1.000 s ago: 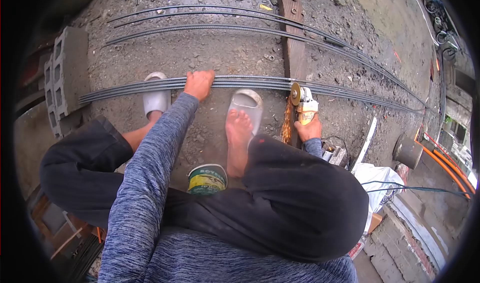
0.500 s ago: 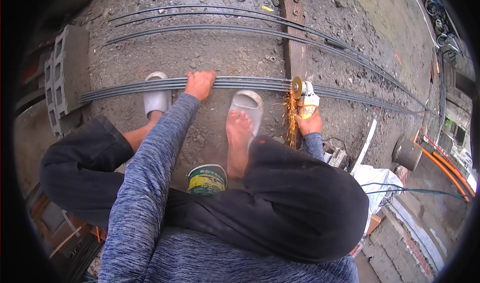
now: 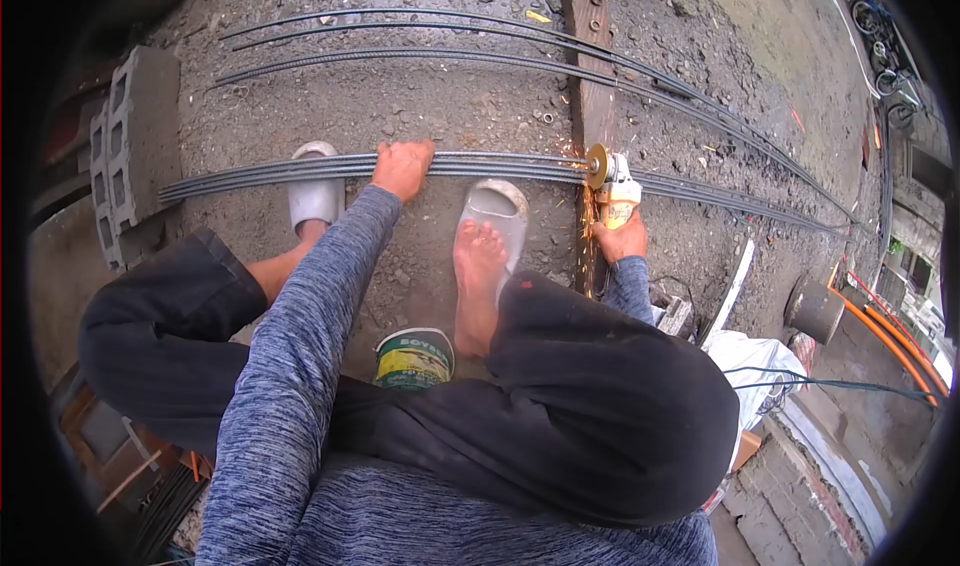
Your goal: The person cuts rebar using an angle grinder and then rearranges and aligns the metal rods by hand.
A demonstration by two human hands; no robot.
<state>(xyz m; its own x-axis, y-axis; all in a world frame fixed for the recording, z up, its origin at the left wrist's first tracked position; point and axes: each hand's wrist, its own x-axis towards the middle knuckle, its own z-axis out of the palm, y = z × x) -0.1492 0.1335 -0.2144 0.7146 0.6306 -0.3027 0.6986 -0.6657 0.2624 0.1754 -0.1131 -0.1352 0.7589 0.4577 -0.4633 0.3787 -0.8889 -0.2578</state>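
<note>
Several ribbed steel rebars (image 3: pixel 500 165) lie side by side in a bundle across the ground in front of me. My left hand (image 3: pixel 402 169) is closed around the bundle, left of the middle. In my right hand (image 3: pixel 622 237) is an angle grinder (image 3: pixel 619 191) with a yellow body. Its cutting disc (image 3: pixel 598 166) stands upright at the bars, over a wooden plank (image 3: pixel 592 116). Orange sparks (image 3: pixel 589 236) fall toward me from the disc. The disc and grinder head hide the exact contact with the bars.
More long rebars (image 3: pixel 420 54) lie beyond the bundle. Hollow concrete blocks (image 3: pixel 140 146) stand at its left end. A green and yellow can (image 3: pixel 414 358) sits between my legs. My sandalled foot (image 3: pixel 480 266) is close to the bars. Orange hoses (image 3: pixel 895 338) and a white sack (image 3: pixel 755 371) are at right.
The grinder and my right hand have shifted slightly right and away from me. The spark stream has thinned, with some sparks now above the bars. My left hand stays in place.
</note>
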